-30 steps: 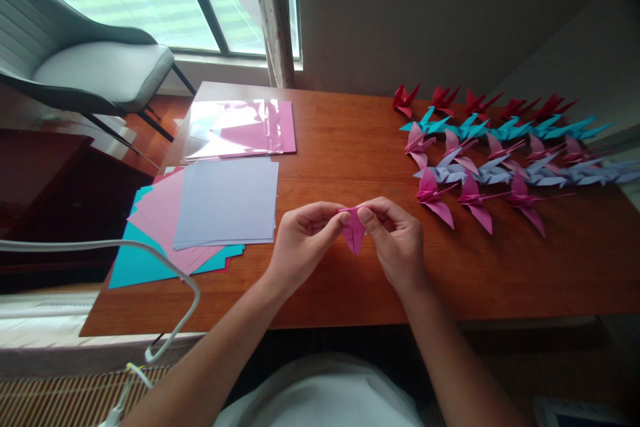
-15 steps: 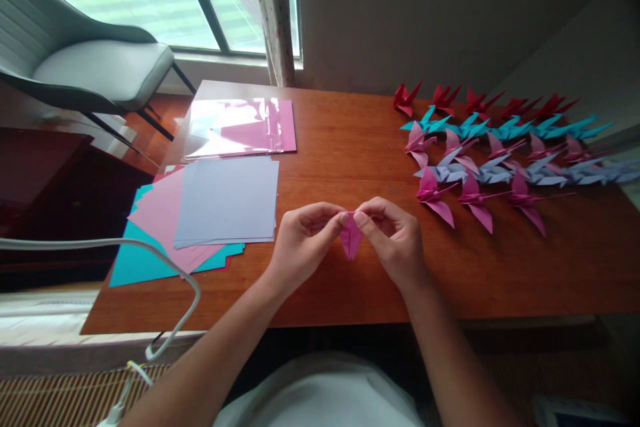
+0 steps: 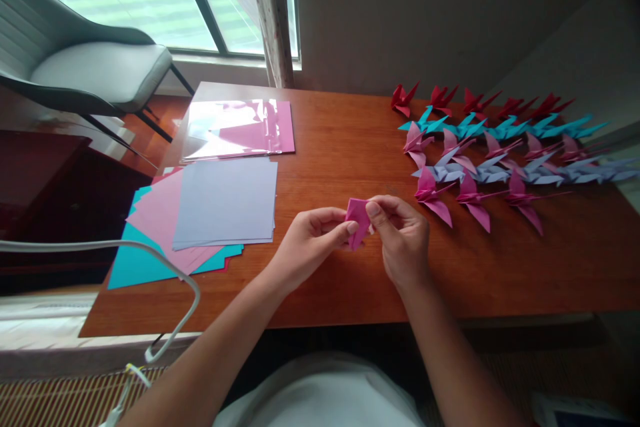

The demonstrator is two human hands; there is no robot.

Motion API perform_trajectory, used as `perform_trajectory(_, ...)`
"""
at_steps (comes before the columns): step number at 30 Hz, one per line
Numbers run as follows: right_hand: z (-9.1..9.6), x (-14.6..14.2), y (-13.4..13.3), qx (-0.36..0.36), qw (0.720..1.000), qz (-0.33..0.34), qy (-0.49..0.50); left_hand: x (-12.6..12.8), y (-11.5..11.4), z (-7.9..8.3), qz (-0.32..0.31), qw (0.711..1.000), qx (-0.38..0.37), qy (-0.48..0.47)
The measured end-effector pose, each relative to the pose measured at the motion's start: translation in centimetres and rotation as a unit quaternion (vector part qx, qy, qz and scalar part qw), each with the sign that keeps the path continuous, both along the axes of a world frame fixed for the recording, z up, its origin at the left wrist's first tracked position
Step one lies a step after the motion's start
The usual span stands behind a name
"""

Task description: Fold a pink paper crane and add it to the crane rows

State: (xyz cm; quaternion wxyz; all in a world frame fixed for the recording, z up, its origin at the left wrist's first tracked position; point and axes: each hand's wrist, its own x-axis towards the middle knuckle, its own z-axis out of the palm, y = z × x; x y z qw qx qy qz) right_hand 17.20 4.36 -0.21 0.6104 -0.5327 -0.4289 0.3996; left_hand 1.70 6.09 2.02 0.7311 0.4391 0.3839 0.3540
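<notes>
A small folded piece of magenta paper [image 3: 357, 215] is held just above the wooden table [image 3: 350, 280], near its front middle. My left hand [image 3: 313, 243] pinches its lower left side with thumb and forefinger. My right hand [image 3: 403, 243] pinches its right edge, fingers curled. To the right, rows of finished paper cranes [image 3: 480, 147] in red, teal, pink, lavender and magenta lie on the table. The nearest magenta crane [image 3: 431, 195] sits just beyond my right hand.
A stack of flat paper sheets [image 3: 210, 213], lavender over pink over teal, lies at the left. Behind it is a clear plastic packet with pink paper [image 3: 240, 128]. A white cable [image 3: 165, 260] loops at the left edge. A grey chair [image 3: 95, 70] stands by the window.
The folded paper has been turned and lifted slightly; its point hung downward before and now a flap faces up. Both hands shifted a little to the right.
</notes>
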Motion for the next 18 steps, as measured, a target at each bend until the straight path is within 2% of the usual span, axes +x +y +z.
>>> perform_trajectory(8, -0.06, 0.02, 0.04, -0.003, 0.999, 0.038, 0.013, -0.18, 0.22, -0.70, 0.033, 0.998, 0.051, 0.024)
perform_trajectory(13, 0.59, 0.11, -0.13, -0.003, 0.995, 0.089, -0.038, -0.08, -0.06, -0.46, -0.005, 0.998, 0.052, 0.041)
perform_trajectory(18, 0.71, 0.27, -0.20, 0.025, 0.992, 0.085, -0.087, 0.03, -0.18, -0.61, -0.023, 0.997, 0.049, 0.046)
